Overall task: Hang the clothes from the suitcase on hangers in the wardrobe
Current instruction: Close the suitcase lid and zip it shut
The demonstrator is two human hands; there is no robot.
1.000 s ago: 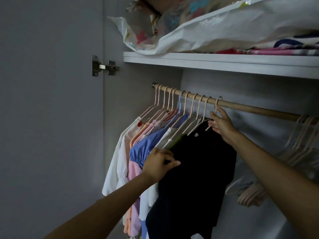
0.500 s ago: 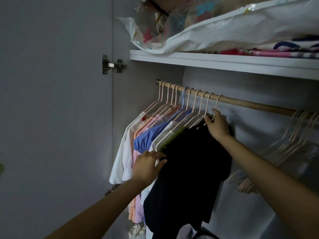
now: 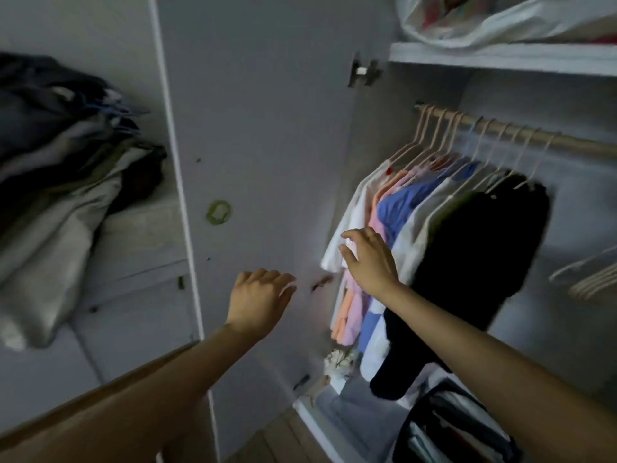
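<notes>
Dim room, grey open door (image 3: 267, 135), wooden floor (image 3: 277, 439), white shelf (image 3: 500, 58)

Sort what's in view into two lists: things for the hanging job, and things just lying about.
For the job: wooden rail; hung black garment; empty hangers; left hand; right hand.
Lying about: clothes pile; plastic bag; green sticker.

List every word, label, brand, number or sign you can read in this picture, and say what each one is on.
None can be read.
Green round sticker on the wardrobe door: any marks on it are too blurred to read.
Plastic bag on the top shelf: coloured prints show through, no legible text.
Hanging clothes: a small red mark on the white one, no letters.
</notes>
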